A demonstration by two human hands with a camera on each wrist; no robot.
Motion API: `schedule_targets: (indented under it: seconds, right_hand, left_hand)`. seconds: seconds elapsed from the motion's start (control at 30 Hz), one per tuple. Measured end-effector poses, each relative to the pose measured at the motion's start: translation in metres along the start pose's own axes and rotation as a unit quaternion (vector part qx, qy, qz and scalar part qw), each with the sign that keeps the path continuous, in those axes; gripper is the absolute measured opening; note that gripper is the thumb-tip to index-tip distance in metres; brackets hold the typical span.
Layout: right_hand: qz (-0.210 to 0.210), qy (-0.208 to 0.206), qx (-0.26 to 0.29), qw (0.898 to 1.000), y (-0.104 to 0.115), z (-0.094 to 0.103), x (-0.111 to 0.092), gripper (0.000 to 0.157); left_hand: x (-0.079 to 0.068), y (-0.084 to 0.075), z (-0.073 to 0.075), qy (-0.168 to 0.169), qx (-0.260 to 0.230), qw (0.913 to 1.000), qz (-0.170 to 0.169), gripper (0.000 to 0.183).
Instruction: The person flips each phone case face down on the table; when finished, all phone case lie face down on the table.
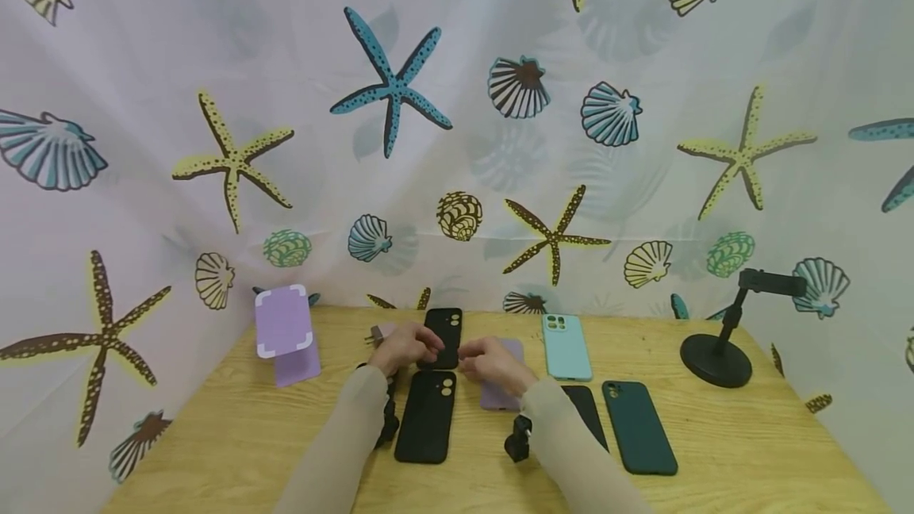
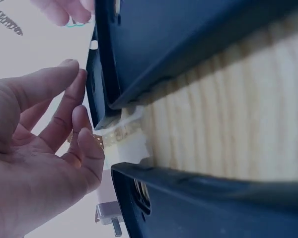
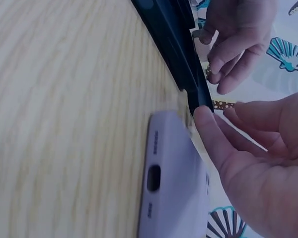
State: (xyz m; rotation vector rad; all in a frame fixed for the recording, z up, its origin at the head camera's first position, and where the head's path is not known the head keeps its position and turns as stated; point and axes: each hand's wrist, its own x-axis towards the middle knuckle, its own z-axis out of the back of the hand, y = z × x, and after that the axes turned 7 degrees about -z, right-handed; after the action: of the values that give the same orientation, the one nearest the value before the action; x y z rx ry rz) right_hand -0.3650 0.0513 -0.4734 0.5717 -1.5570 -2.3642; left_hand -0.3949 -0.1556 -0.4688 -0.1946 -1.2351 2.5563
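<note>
In the head view my left hand (image 1: 407,346) hovers by the left edge of a black phone case (image 1: 448,327), its fingers loosely bent and holding nothing. My right hand (image 1: 496,363) is over a lilac phone case (image 1: 503,395), hiding part of it, with its fingertips pointing toward that black case. Nearer me lies a second black phone case (image 1: 426,419). The left wrist view shows the left fingers (image 2: 74,116) relaxed beside the black cases. In the right wrist view the right index fingertip overlaps the end of a black case, and the lilac case (image 3: 174,188) lies below the hand.
On the right are a mint phone case (image 1: 567,347), a dark green case (image 1: 639,428) and a black case (image 1: 587,411) partly under the right sleeve. A black stand (image 1: 717,359) is far right, a lilac stand (image 1: 286,324) far left. A charger plug (image 1: 382,331) sits behind the left hand.
</note>
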Motion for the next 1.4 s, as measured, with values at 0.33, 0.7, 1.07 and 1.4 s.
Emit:
schedule_targets:
  seconds: [0.33, 0.7, 1.07, 1.4]
  right_hand:
    - [0.021, 0.002, -0.013, 1.0, -0.008, 0.028, -0.019, 0.038]
    - [0.005, -0.021, -0.061, 0.998, -0.012, 0.064, -0.058, 0.036]
    - [-0.052, -0.061, -0.139, 0.987, -0.019, 0.069, -0.067, 0.032]
    - [-0.049, -0.05, -0.135, 0.988, -0.027, 0.063, -0.066, 0.031]
  left_hand:
    - [-0.007, -0.013, -0.014, -0.046, -0.034, 0.9983, -0.016, 0.019]
    - [-0.021, -0.04, -0.037, -0.011, -0.098, 0.995, -0.014, 0.024]
    - [-0.019, -0.049, -0.059, 0.03, -0.104, 0.9942, 0.001, 0.033]
    - [-0.021, -0.053, -0.064, 0.059, -0.144, 0.9878, 0.009, 0.033]
